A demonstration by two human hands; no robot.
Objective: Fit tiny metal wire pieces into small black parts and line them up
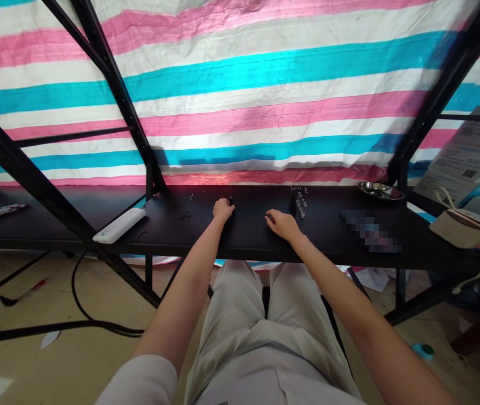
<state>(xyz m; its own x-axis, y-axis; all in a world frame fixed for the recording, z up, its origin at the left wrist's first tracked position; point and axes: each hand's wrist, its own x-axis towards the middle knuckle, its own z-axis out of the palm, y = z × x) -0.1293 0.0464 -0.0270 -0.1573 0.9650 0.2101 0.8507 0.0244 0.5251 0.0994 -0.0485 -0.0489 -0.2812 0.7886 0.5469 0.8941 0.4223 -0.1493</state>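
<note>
My left hand [223, 210] is closed above the black tabletop, its fingers pinched on a small black piece [231, 200] that sticks up past the fingertips. To its right, my right hand [282, 224] is also closed, fingers curled inward. Something small and dark shows at its fingertips, too small to name. Just beyond the right hand stand small clear parts [301, 206] in a row, beside a dark upright piece [293, 203]. Tiny pale bits [191, 196] and thin black scraps [185, 215] lie left of my left hand.
On the black table [248, 247], a white device [120, 225] lies left. A blurred-out flat object [368, 230], a shiny metal dish [380, 191] and a beige pouch [461, 228] are on the right. Black frame posts [117, 95] slant up before a striped sheet [274, 73]. Boxes [471, 152] stand far right.
</note>
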